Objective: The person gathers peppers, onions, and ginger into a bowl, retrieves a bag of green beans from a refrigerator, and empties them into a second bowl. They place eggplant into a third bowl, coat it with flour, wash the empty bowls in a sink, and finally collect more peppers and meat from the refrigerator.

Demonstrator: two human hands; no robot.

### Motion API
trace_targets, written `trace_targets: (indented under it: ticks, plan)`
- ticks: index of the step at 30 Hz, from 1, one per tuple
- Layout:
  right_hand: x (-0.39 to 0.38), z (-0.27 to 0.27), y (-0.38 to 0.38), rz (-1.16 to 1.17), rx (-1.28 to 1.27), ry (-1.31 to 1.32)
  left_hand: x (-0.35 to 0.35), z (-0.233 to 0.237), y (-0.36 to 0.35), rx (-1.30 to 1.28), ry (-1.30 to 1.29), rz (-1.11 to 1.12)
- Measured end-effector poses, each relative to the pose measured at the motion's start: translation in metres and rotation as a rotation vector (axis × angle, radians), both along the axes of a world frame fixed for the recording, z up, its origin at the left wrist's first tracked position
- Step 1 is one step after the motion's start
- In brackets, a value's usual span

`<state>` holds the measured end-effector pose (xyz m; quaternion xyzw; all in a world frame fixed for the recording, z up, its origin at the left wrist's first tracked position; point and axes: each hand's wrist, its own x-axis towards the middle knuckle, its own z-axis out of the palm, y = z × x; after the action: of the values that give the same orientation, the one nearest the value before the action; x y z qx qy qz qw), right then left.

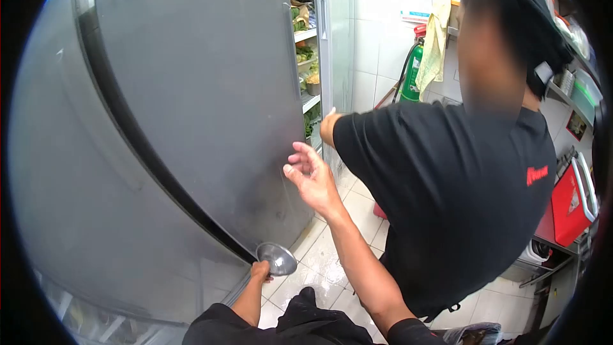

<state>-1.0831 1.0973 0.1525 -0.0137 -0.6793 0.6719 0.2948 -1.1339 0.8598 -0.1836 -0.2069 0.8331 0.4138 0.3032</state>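
A shiny round metal bowl [276,259] hangs low in front of the grey metal door; my left hand [261,271] grips its rim. My right hand [311,177] is raised near the right edge of the large grey door [198,76], its fingers apart and slightly curled, holding nothing. Just beyond it, a glass-door fridge [324,38] shows shelves with greens and other food. A co-worker [447,179] in a black shirt and cap stands close on the right, one arm stretched toward the fridge opening, the hand partly hidden.
A green fire extinguisher [412,70] and a yellowish cloth [435,38] hang by the tiled wall. Shelves with containers and a red box [568,207] are at the right. The white tiled floor [313,268] looks wet.
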Motion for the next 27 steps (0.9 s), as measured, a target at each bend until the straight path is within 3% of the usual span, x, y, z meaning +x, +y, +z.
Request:
trace_targets:
  ticks: [8,10,14,16,17,18,21,22,24,27]
  plan:
    - [-0.069,-0.023,-0.002,-0.004,-0.053,-0.038,-0.020,-0.023,-0.005,-0.021,-0.107,-0.120]
    - [-0.078,-0.027,-0.002,-0.009,-0.071,-0.048,-0.021,-0.031,-0.006,-0.012,-0.039,-0.072]
    - [-0.102,-0.040,0.002,-0.061,-0.161,-0.041,-0.011,-0.004,-0.005,0.117,0.000,-0.077]
    - [-0.127,-0.045,0.012,-0.141,-0.087,-0.034,-0.012,-0.014,-0.012,0.134,0.027,-0.076]
    - [-0.137,-0.036,0.021,-0.225,-0.004,-0.067,-0.009,-0.020,-0.015,0.171,0.059,-0.064]
    - [-0.153,-0.033,0.035,-0.336,0.146,-0.044,-0.003,0.004,-0.010,0.185,0.084,-0.055]
    - [-0.205,-0.002,0.097,-0.662,0.548,0.128,-0.002,-0.005,-0.021,0.173,-0.030,-0.053]
    - [-0.222,0.007,0.123,-0.702,0.720,0.135,0.005,0.021,-0.017,0.230,-0.027,-0.035]
    - [-0.248,0.040,0.158,-0.751,0.984,0.079,0.012,0.019,-0.024,0.229,-0.012,-0.014]
    - [-0.298,0.076,0.219,-0.784,1.664,0.085,0.014,0.013,-0.034,0.224,-0.009,0.016]
